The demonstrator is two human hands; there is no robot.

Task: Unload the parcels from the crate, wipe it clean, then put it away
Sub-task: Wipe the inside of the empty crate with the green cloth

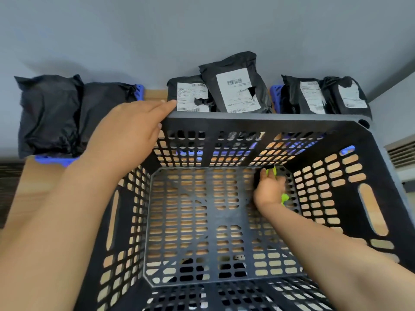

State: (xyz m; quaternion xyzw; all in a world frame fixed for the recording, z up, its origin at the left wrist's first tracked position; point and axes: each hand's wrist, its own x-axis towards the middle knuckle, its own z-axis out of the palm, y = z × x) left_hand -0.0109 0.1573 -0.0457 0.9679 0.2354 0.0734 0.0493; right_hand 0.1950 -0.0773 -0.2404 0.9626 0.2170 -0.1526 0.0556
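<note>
black crate (258,122) is sitting on the wooden table (29,187), filling the centre and lower part of the frame. its perforated floor and walls are showing the wood through the holes. nothing but my hand and the cloth is lying inside it.

my left hand (132,129) is resting on the crate's far rim at its upper-left corner. the fingers are lying straight and pressed together, pointing toward the upper right, with the thumb tucked against the rim's inner edge. the forearm is crossing the left of the frame.

my right hand (270,189) is reaching down into the crate, at the far right corner of the floor. its fingers are curling round a green cloth (284,198) and pressing it against the bottom. green is showing above the fingertips and again beside the heel of the hand. the hand is blurring, so i cannot tell the exact finger positions.

parcels (235,86) in black plastic are standing along the grey wall (202,30) across the upper frame: two unlabelled ones at upper left, two with white labels at centre, two more labelled at upper right. blue trays (54,160) are showing under and between them.

a slatted vent (402,153) is sitting at the right edge.
</note>
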